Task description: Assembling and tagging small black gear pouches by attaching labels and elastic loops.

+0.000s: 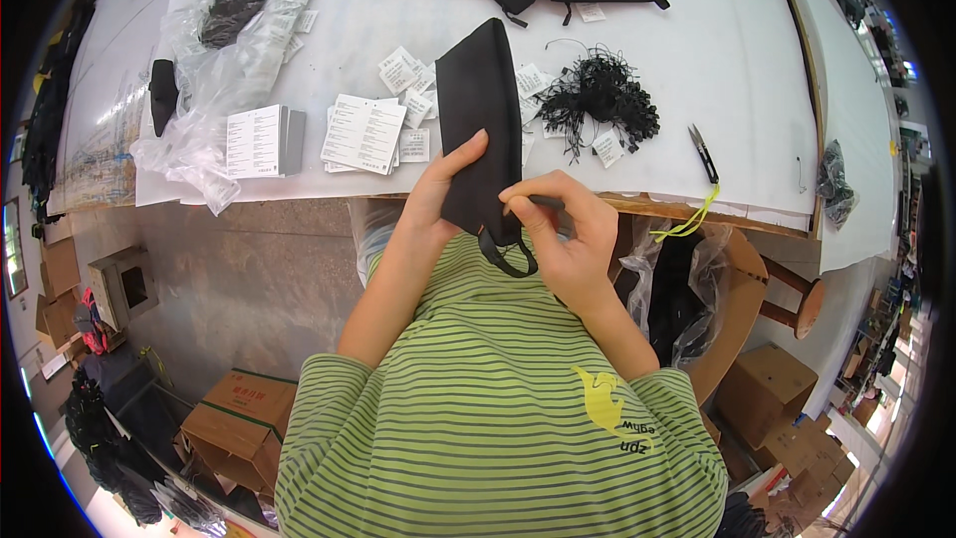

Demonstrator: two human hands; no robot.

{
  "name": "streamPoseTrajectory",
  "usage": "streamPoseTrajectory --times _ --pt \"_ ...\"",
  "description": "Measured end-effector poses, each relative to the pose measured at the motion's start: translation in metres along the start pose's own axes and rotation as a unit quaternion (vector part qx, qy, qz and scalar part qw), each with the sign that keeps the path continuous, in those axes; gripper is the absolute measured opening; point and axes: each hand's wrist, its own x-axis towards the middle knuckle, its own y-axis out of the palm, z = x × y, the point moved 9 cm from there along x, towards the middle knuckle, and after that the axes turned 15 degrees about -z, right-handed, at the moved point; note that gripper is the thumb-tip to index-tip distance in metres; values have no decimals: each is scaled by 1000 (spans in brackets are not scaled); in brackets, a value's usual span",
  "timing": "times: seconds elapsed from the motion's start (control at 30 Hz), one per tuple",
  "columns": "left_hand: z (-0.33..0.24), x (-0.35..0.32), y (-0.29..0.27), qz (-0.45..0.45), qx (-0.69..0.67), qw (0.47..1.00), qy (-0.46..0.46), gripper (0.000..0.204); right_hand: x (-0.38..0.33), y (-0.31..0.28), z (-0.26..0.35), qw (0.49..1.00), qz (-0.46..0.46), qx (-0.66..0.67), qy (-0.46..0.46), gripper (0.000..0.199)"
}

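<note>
Your left hand (443, 184) has the black pouch (480, 130) gripped from the side, thumb flat across its face, other fingers hidden behind. The pouch stands on end over the table edge (637, 207), long axis running roughly 12 to 6, with its cord loop (510, 257) dangling at the 6 end. Your right hand (563, 234) sits at about 4 o'clock from the pouch, fingertips pinched on a small dark tool at its lower right edge, so that hand's closest to the loop.
</note>
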Motion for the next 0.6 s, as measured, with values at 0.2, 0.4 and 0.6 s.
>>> streamPoseTrajectory --times 0.2,0.4,0.6 --pt "9 -12 12 60 110 992 8 48 38 -21 10 990 -124 -33 -66 3" --pt "22 -19 18 104 147 984 -8 54 61 -38 15 980 -181 -15 -83 3" --pt "-16 -48 20 -58 111 977 171 31 20 -4 14 997 -61 -29 -41 5"
